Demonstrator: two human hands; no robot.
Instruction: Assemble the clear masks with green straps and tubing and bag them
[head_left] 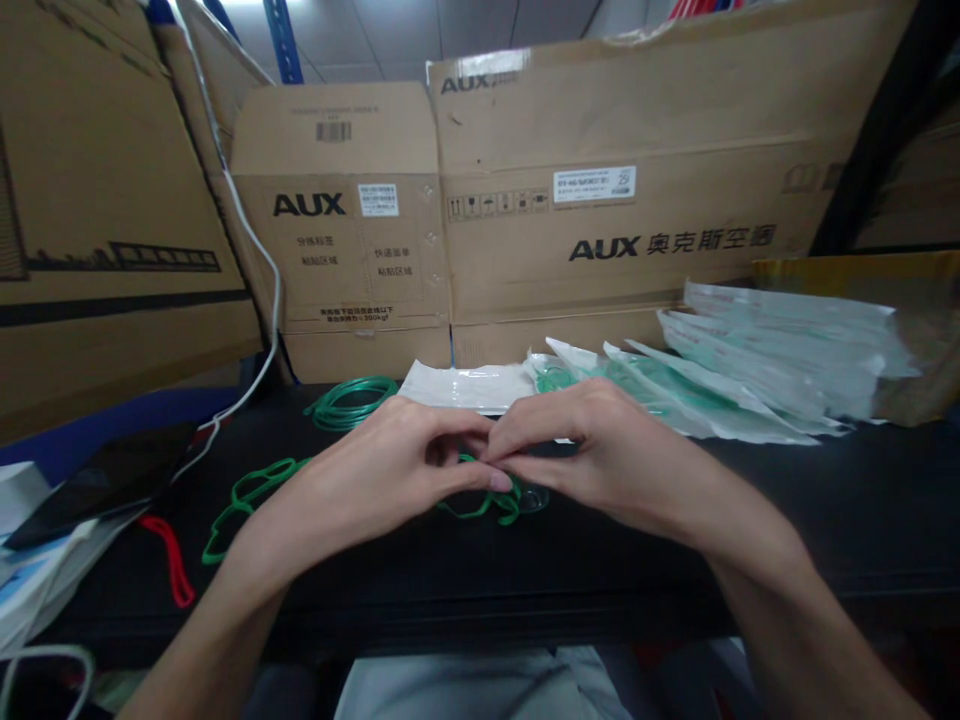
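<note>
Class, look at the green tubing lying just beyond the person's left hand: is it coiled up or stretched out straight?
Coiled: the green tubing lies on the black table in rounded, overlapping loops.

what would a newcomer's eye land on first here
Probably the left hand and right hand, their fingertips meeting mid-picture by a green piece. Behind them rises tall cardboard printed with a bold "AUX". A bright red strap lies at the left, and pale packets overlap at the back right of the black table.
</note>
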